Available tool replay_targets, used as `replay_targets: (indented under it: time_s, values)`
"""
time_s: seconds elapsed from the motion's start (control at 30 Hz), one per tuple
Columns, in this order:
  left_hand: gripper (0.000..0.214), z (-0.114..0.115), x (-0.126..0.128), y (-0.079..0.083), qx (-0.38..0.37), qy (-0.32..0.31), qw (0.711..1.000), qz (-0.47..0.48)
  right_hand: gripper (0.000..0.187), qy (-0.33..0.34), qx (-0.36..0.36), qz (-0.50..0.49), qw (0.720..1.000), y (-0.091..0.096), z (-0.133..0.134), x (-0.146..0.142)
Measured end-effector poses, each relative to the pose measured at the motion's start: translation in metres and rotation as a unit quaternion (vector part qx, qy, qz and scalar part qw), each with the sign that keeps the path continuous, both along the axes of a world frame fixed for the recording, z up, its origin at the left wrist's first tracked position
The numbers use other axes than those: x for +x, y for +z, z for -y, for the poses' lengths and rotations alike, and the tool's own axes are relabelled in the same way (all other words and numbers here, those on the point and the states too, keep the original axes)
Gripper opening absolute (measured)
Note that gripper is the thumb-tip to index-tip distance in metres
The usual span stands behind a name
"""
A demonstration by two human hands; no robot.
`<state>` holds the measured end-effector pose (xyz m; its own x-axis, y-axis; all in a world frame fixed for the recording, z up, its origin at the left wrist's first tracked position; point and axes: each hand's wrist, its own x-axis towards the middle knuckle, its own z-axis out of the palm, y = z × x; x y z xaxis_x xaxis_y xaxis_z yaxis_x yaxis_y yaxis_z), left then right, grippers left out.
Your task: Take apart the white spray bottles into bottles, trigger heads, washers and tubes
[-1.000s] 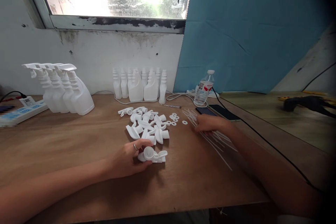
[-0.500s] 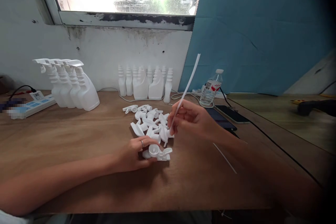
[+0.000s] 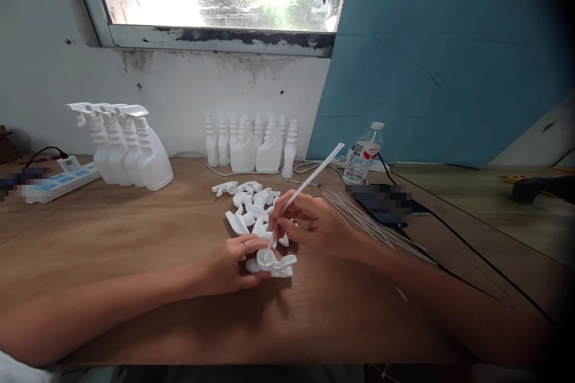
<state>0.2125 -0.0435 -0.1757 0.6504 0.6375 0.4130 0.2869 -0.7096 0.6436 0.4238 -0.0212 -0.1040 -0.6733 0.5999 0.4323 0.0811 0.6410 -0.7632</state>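
Note:
My left hand point(image 3: 238, 263) is closed around a white trigger spray head point(image 3: 283, 266), which lies on the table with its round collar facing up. Pinched in the fingers of my right hand point(image 3: 309, 221) is a thin white plastic tube point(image 3: 314, 176), slanting up to the right. Its lower end is at the open collar of the spray head; how deep it sits I cannot tell. Just behind my hands lies a pile of loose white spray heads point(image 3: 240, 221), partly covered by my right hand.
Thin tubes point(image 3: 359, 215) lie on the right beside phones point(image 3: 381, 203). White bottles point(image 3: 242, 152) stand by the wall. Several bottles with spray heads fitted point(image 3: 153, 161) stand left, near a power strip point(image 3: 63, 182). A water bottle point(image 3: 362, 158) stands at the back right.
My right hand has moved down and left, bringing the tube's lower end to the spray head's collar. The tube leans more. My left hand keeps its hold.

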Motion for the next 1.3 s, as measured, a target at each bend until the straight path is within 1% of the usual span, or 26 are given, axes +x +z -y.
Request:
replay_targets:
  time_s: [0.13,0.3,0.4,0.47,0.53,0.6,0.73,0.83,0.9,1.0,1.1,1.17,1.2,1.27,1.3]
  values:
    - [0.036,0.001,0.000,0.001,0.003,0.007,1.000,-0.005,0.004,0.023,0.007,0.003,1.000,-0.003,-0.001,-0.002]
    - [0.032,0.001,0.001,-0.001,0.010,0.016,1.000,-0.014,0.010,0.023,0.069,0.093,0.993,-0.007,-0.006,-0.003]
    - [0.029,-0.001,0.000,-0.003,0.018,0.013,1.000,-0.014,0.015,0.039,0.071,0.133,0.988,-0.014,-0.011,-0.004]
    - [0.030,-0.002,-0.001,-0.005,0.014,0.010,1.000,-0.014,0.014,0.027,0.079,0.145,0.986,-0.019,-0.013,-0.005]
    - [0.033,-0.003,-0.001,-0.007,0.010,0.008,1.000,-0.010,0.012,0.019,0.112,0.142,0.983,-0.024,-0.013,-0.005]
    - [0.035,-0.003,-0.001,-0.008,0.005,0.007,1.000,-0.004,0.014,0.025,0.140,0.127,0.982,-0.027,-0.012,-0.005]
    - [0.032,-0.003,-0.001,-0.009,-0.005,0.012,1.000,-0.004,0.016,0.037,0.161,0.095,0.982,-0.029,-0.009,-0.006]
    - [0.026,-0.003,-0.001,-0.008,-0.009,0.018,1.000,-0.014,0.017,0.041,0.193,0.101,0.975,-0.032,-0.008,-0.008]
    - [0.024,-0.003,-0.002,-0.006,-0.018,0.025,0.999,-0.019,0.018,0.044,0.195,0.109,0.974,-0.036,-0.009,-0.010]
    - [0.024,-0.002,-0.002,-0.004,-0.039,0.029,0.999,-0.013,0.017,0.020,0.161,0.099,0.982,-0.038,-0.010,-0.012]
    - [0.027,0.000,-0.002,-0.003,-0.085,0.032,0.996,0.008,0.017,0.011,0.094,0.084,0.992,-0.035,-0.012,-0.007]
    - [0.031,-0.001,-0.001,-0.001,-0.141,0.032,0.987,0.067,0.021,0.015,0.026,0.061,0.998,-0.032,-0.016,0.000]
    - [0.033,-0.003,0.000,0.002,-0.175,0.031,0.978,0.112,0.029,0.018,-0.013,0.040,0.999,-0.030,-0.019,0.005]
    - [0.035,-0.011,0.004,0.012,-0.233,0.034,0.951,0.202,0.045,0.024,-0.094,-0.012,0.995,-0.029,-0.026,0.016]
    - [0.035,-0.017,0.007,0.019,-0.249,0.037,0.938,0.238,0.051,0.028,-0.132,-0.039,0.990,-0.029,-0.030,0.022]
